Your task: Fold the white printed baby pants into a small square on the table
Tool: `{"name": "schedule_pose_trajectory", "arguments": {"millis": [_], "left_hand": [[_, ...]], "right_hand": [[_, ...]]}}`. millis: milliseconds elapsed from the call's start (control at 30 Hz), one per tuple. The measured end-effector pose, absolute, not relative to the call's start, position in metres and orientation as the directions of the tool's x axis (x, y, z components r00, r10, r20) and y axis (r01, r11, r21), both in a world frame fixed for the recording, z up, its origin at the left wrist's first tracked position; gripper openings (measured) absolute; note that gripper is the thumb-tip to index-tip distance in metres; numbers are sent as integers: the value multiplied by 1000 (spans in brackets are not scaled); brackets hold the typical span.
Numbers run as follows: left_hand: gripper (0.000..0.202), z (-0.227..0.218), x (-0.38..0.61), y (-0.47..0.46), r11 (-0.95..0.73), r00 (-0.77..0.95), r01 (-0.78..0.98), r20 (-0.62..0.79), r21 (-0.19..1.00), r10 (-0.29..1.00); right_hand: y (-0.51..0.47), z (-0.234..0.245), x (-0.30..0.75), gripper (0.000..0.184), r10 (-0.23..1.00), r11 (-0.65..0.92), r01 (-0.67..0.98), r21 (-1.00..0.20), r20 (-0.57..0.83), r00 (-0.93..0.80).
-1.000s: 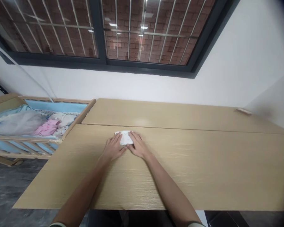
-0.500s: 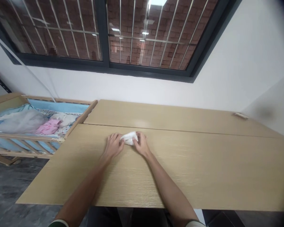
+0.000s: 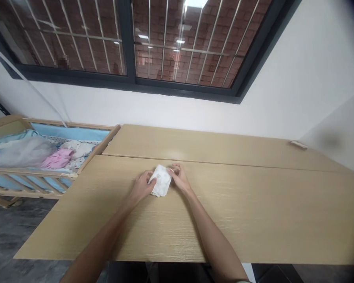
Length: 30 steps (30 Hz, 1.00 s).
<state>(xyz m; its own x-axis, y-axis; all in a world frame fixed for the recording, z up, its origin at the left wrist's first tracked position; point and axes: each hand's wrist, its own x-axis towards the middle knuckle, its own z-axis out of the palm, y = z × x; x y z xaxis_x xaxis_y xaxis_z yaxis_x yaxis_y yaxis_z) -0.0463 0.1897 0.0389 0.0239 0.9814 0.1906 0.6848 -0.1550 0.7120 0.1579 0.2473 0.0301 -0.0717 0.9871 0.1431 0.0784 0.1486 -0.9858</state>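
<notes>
The folded white bundle [image 3: 162, 182] you hold bears a small, faint grey mark [image 3: 158, 176], too blurred to read; no text is legible to you.

The left hand [image 3: 141, 186] and right hand [image 3: 180, 179] are both bare, with slim fingers [image 3: 179, 167]; the nails are too small to make out. The left forearm [image 3: 106, 232] and right forearm [image 3: 210, 232] are bare too, long and smooth, narrow at the wrist and thicker toward the elbow. A thin sliver of pale sleeve edge [image 3: 242, 281] crosses the right arm. Dark clothing [image 3: 126, 272] shows lower down, its cut unclear.
</notes>
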Motion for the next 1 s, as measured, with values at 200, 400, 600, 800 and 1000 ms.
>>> {"name": "schedule_pose_trajectory", "arguments": {"millis": [200, 400, 600, 800, 1000], "left_hand": [[40, 37, -47, 185, -133, 36, 834, 188, 536, 981], [39, 41, -41, 178, -186, 69, 885, 274, 427, 959], [37, 39, -44, 167, -580, 477, 780, 376, 236, 794], [40, 26, -33, 165, -528, 444, 817, 332, 231, 832], [41, 21, 2, 147, -463, 364, 876, 445, 135, 818]], "right_hand": [[254, 17, 155, 50, 975, 223, 42, -974, 222, -27], [247, 14, 151, 44, 935, 347, 122, -930, 332, -124], [244, 6, 152, 50, 896, 440, 309, -843, 386, -221], [242, 7, 152, 52, 886, 462, 328, -824, 410, -217], [225, 50, 146, 55, 726, 668, 410, -620, 424, -541]]}}
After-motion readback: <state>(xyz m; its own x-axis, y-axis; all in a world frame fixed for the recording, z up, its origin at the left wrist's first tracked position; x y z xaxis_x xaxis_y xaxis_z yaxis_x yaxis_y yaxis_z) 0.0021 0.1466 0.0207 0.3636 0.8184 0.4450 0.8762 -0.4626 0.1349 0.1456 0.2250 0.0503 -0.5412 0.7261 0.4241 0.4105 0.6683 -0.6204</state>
